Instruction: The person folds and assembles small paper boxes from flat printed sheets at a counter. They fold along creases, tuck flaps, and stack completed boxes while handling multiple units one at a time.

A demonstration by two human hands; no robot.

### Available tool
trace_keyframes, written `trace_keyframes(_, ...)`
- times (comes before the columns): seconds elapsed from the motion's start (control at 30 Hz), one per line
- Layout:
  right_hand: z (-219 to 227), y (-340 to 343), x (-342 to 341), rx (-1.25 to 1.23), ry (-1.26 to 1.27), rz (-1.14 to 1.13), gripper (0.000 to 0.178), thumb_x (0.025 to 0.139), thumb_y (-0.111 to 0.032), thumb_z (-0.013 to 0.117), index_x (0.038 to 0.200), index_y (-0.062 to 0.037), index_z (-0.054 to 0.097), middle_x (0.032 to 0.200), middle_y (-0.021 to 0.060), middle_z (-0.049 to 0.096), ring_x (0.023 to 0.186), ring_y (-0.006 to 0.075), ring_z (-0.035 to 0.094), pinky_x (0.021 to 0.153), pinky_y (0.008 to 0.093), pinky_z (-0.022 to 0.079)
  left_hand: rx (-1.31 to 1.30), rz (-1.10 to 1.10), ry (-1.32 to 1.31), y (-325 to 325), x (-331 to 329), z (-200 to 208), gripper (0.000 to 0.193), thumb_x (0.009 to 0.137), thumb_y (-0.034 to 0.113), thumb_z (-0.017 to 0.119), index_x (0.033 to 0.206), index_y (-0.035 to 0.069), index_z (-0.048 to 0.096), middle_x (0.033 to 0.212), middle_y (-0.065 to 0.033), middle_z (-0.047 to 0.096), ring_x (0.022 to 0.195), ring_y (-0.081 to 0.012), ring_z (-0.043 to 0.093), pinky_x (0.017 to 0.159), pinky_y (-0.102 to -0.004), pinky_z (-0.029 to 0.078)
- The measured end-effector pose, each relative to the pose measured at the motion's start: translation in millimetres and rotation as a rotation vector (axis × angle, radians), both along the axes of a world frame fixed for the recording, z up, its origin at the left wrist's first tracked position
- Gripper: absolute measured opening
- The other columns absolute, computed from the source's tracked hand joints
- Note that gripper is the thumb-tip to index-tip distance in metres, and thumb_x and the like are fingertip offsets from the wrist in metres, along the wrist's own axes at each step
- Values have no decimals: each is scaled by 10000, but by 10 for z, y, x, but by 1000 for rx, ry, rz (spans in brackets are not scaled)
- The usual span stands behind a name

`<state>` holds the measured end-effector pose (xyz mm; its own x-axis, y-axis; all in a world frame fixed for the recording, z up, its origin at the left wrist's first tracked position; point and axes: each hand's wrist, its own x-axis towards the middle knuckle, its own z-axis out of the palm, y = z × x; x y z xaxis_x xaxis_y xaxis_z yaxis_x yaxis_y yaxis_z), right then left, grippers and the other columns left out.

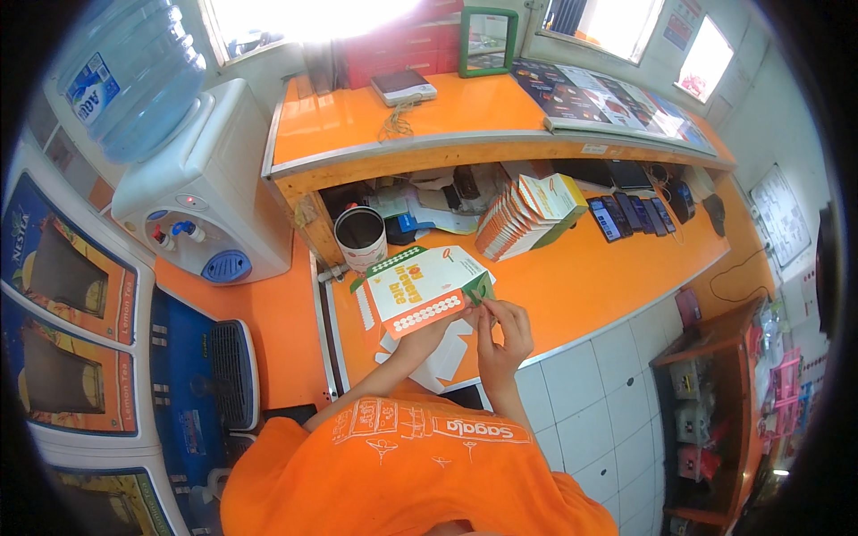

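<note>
A carton (pixel 418 284) lies tilted above the orange worktop (pixel 581 284), in front of the person's chest. Its broad face is white, with stacked lines of bold yellow and orange lettering and a small red-orange mark near its 2 o'clock corner. An orange strip with rows of white dots borders the side toward 5 o'clock; a green dotted strip edges the side toward 11 o'clock. A green flap (pixel 480 292) stands out at the 4 o'clock end.

The left hand (pixel 433 333) reaches beneath the carton, its grip supporting it from below; the fingers are mostly hidden. The right hand (pixel 506 338) has its grip closed on the green flap, pinched between thumb and fingers.

From the carton, a row of similar orange-and-white cartons (pixel 529 217) stands at 2 o'clock, also lettered. A cup-shaped container (pixel 361 241) with a dark inside stands at 10 o'clock, just beside it. White pieces (pixel 444 361) lie at 6 o'clock. Farther off at 10 o'clock, a water bottle (pixel 132 76) bears a blue label with white lettering. The orange shirt (pixel 420 464) carries white lettering and line drawings.
</note>
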<state>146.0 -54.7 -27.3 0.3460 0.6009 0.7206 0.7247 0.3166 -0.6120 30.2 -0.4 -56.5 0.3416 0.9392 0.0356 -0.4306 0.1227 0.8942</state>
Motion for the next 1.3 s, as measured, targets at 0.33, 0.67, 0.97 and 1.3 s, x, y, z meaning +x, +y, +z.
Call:
trace_keyframes(0.33, -19, 21, 14, -12, -165, -19, 241, 740, 28, 706, 965, -46, 662, 916, 71, 583, 822, 224, 568, 666, 322, 455, 239, 19, 324, 72, -53, -164, 329, 911, 115, 633, 1201, -9, 538, 1132, -101, 595, 992, -174, 629, 850, -284, 554)
trace_keyframes(0.67, 68, 1, 0, -82, -171, 48, 238, 760, -22, 706, 994, -52, 675, 995, 102, 586, 888, 256, 584, 724, 341, 479, 178, -13, 350, 123, -41, -24, 261, 900, 142, 652, 1104, -12, 598, 1041, -93, 644, 920, -131, 614, 742, -260, 525)
trace_keyframes(0.97, 176, 96, -40, -134, -319, 175, 325, 705, 14, 684, 1011, -94, 692, 947, 75, 657, 853, 226, 639, 694, 326, 521, 598, -251, 717, -70, 128, -180, 286, 789, 89, 706, 1047, 21, 601, 925, -90, 696, 818, -161, 671, 692, -286, 545)
trace_keyframes(1.3, 74, 92, 127, -122, -348, 80, 263, 725, 3, 671, 962, -101, 715, 799, 39, 595, 705, 199, 584, 590, 313, 493, -72, -240, 389, 281, -463, 406, 225, 919, 236, 622, 1002, 27, 618, 929, -47, 680, 798, -127, 641, 667, -262, 512)
